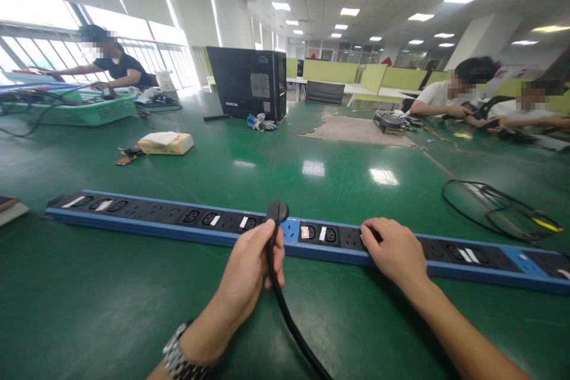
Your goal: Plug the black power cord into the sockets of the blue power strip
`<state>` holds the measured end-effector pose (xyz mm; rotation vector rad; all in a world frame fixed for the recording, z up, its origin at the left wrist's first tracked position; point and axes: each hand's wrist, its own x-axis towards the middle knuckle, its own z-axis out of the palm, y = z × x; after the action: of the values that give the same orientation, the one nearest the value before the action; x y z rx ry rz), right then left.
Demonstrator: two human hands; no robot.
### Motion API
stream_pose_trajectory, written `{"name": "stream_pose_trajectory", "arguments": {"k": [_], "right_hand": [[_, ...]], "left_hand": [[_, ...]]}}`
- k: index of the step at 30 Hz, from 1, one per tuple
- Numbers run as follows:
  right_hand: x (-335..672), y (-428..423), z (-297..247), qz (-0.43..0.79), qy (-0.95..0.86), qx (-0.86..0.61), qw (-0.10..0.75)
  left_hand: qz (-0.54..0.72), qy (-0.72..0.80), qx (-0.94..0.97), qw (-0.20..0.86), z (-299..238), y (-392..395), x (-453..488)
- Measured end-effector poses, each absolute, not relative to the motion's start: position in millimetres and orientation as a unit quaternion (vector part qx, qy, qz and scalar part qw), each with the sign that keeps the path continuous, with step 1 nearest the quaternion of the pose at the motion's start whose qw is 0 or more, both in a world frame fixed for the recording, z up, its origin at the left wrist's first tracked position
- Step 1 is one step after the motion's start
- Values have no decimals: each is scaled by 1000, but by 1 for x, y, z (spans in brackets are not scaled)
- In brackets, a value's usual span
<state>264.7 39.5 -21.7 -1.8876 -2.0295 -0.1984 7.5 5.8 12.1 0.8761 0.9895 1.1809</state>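
A long blue and black power strip [231, 222] with several sockets lies across the green table in front of me. My left hand [256, 261] grips a black power plug [278, 211] by its cable end, held just over the strip's middle. Its thick black cable [291, 323] hangs down toward the bottom edge of the view. My right hand [395, 252] rests on the strip right of the middle, thumb and fingers closed around its edge or something dark there; the fingers partly hide it. White label pieces [322, 233] stick to several sockets.
A black computer tower [249, 83] stands at the back, with gloves [261, 123] before it. A tissue pack [166, 143] and a green basket [93, 110] are to the left. A coiled black cable [494, 211] lies right. People sit at both sides.
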Motion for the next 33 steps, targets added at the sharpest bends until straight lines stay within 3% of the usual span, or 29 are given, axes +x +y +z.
{"name": "stream_pose_trajectory", "arguments": {"k": [7,14,23,33], "right_hand": [[266,40,-22,-61,-721,-665,185],[265,41,-22,-68,-721,-666,178],[266,41,-24,-62,-723,-664,183],[265,40,-22,-56,-719,-668,184]], "left_hand": [[658,390,286,576,58,20,-65],[508,555,296,588,8,27,-114],[483,551,326,597,4,26,-101],[504,622,346,489,-5,22,-95]]}}
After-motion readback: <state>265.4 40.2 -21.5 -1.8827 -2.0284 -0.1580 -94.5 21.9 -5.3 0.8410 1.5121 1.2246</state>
